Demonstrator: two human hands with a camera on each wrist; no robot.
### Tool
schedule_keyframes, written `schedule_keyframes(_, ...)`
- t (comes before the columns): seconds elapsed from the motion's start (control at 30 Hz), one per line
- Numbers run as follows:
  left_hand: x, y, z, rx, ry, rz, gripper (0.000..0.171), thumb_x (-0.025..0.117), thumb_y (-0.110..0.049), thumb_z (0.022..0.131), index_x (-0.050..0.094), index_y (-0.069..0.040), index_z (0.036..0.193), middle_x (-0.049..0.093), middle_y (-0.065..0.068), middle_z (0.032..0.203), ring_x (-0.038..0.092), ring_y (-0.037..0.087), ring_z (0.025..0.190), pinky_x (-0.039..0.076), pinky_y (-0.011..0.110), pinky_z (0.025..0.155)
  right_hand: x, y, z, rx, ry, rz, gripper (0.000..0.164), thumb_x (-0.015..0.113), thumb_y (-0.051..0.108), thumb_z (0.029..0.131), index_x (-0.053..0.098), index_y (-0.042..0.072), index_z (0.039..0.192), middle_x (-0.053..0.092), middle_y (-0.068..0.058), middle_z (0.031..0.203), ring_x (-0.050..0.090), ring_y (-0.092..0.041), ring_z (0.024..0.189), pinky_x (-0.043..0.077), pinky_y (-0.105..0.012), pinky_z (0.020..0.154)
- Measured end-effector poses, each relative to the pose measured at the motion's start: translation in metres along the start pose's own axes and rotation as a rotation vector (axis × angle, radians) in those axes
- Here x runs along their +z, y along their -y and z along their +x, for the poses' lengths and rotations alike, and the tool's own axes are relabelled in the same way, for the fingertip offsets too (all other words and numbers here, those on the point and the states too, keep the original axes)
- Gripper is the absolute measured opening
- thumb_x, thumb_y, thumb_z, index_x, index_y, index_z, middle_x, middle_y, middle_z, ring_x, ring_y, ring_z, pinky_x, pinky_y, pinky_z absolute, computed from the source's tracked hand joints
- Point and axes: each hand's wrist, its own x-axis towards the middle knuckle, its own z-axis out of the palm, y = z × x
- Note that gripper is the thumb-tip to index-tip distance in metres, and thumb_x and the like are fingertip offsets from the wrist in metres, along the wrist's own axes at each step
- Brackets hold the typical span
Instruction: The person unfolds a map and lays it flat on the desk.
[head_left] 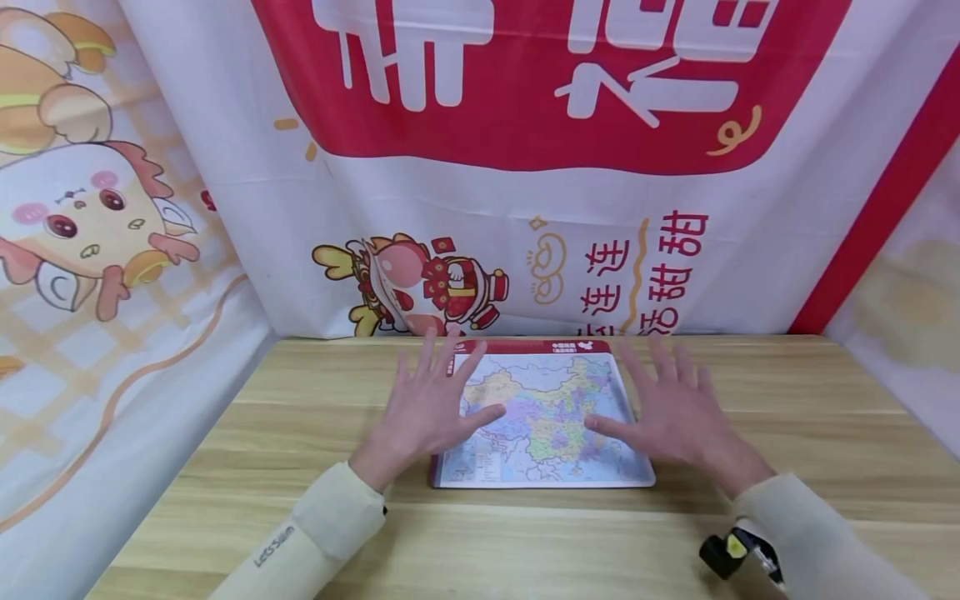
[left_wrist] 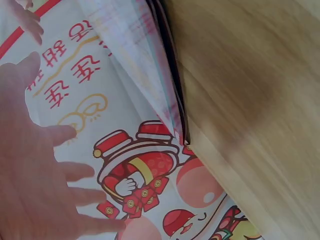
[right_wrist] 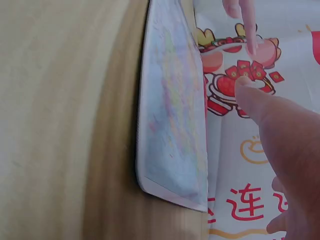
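Note:
A flat rectangular board printed with a colourful map of China point(head_left: 551, 417) lies on the wooden table, its red header strip toward the back. My left hand point(head_left: 427, 408) is spread over the board's left side, fingers pointing to the back and thumb inward. Over the right edge is my right hand point(head_left: 675, 412), also spread, with its thumb overlapping the map in the head view. Neither hand grips anything. The left wrist view has the left hand point(left_wrist: 40, 175) beside the board's dark, layered edge point(left_wrist: 172, 65). In the right wrist view, the right thumb point(right_wrist: 265, 105) is extended above the board point(right_wrist: 170, 110).
The wood-grain table point(head_left: 525, 542) ends at a white cloth backdrop point(head_left: 247, 208) with red lettering and a cartoon figure point(head_left: 420, 283). Another printed cloth point(head_left: 75, 375) hangs along the left. A black device point(head_left: 723, 557) is at the right wrist, below the sleeve.

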Motion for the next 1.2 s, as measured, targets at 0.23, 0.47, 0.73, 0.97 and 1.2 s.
schedule_keyframes(0.23,0.003,0.005,0.005,0.067,0.059,0.001,0.091,0.055,-0.075,0.096,0.021,-0.036,0.17,0.006,0.005,0.182,0.004,0.036,0.169,0.013,0.071,0.131,0.017,0.015,-0.017,-0.043,0.02,0.007,0.122,0.055,0.09,0.085,0.02,0.009,0.17,0.023,-0.031,0.173,0.025,-0.058,0.156,0.024,-0.077,0.124)
schedule_keyframes(0.47,0.012,0.013,0.01,0.099,0.191,-0.016,0.082,0.058,-0.065,0.101,0.024,-0.036,0.17,0.012,0.002,0.181,0.009,0.032,0.169,0.016,0.069,0.131,0.033,0.039,-0.029,-0.016,0.043,0.027,0.121,0.063,0.085,0.084,0.032,0.001,0.165,0.033,-0.034,0.168,0.032,-0.059,0.154,0.03,-0.073,0.124)
schedule_keyframes(0.73,0.014,0.013,0.011,0.108,0.362,-0.082,0.074,0.056,-0.054,0.105,0.028,-0.03,0.169,0.02,0.001,0.18,0.016,0.03,0.168,0.021,0.068,0.131,0.041,0.047,-0.036,-0.013,0.098,0.03,0.118,0.064,0.083,0.085,0.036,-0.001,0.163,0.031,-0.034,0.168,0.029,-0.06,0.155,0.027,-0.074,0.125)
schedule_keyframes(0.97,0.017,0.015,0.003,0.083,0.437,-0.101,0.071,0.055,-0.055,0.106,0.032,-0.029,0.168,0.023,0.0,0.179,0.02,0.028,0.167,0.021,0.066,0.132,0.044,0.04,-0.038,0.005,0.084,0.025,0.123,0.064,0.086,0.083,0.035,-0.004,0.162,0.03,-0.036,0.168,0.028,-0.061,0.154,0.026,-0.073,0.125)
schedule_keyframes(1.2,0.011,0.011,-0.019,0.1,0.423,-0.078,0.072,0.057,-0.058,0.104,0.038,-0.027,0.166,0.029,0.002,0.177,0.027,0.027,0.165,0.027,0.063,0.131,0.044,0.018,-0.036,0.028,0.03,0.022,0.124,0.068,0.083,0.082,0.034,-0.006,0.162,0.03,-0.038,0.166,0.028,-0.061,0.153,0.027,-0.074,0.124)
